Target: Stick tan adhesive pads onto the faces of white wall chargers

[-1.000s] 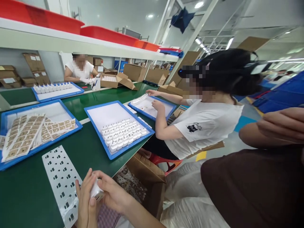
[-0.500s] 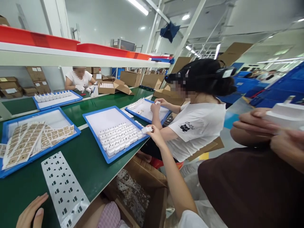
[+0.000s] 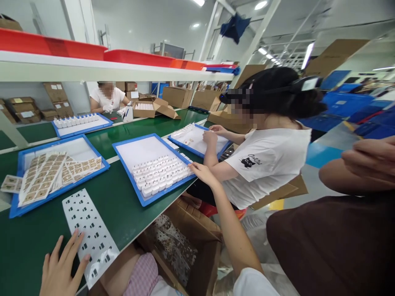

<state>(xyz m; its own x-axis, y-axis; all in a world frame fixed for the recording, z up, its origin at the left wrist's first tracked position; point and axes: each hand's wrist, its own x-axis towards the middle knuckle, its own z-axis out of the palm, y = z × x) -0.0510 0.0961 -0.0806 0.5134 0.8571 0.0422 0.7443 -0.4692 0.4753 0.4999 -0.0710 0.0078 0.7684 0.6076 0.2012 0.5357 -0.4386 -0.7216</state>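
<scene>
My left hand (image 3: 63, 265) lies with fingers spread, its fingertips on a long pale sheet (image 3: 89, 230) with small dark cutouts at the table's near edge. My right hand (image 3: 202, 172) reaches to the right rim of a blue-edged tray (image 3: 137, 146). Its fingers are closed at the end of a row of white blocks (image 3: 160, 183) with thin metal pins standing up, gripping a white block there that they mostly cover. The blocks fill the near part of this tray in rows.
Left, another blue tray (image 3: 61, 144) holds sheets of tan stickers (image 3: 43, 174). A co-worker (image 3: 265, 164) handles small parts over a further tray (image 3: 197, 142); another person (image 3: 108, 98) sits across the green table (image 3: 129, 222). Below the edge stands a cardboard box (image 3: 206, 255) with sheet scraps. Brown-clothed person (image 3: 333, 242) at right.
My right hand has lowered the white block to the end of the tray's row. My left hand has moved right onto the cutout sheet. The view has turned slightly left.
</scene>
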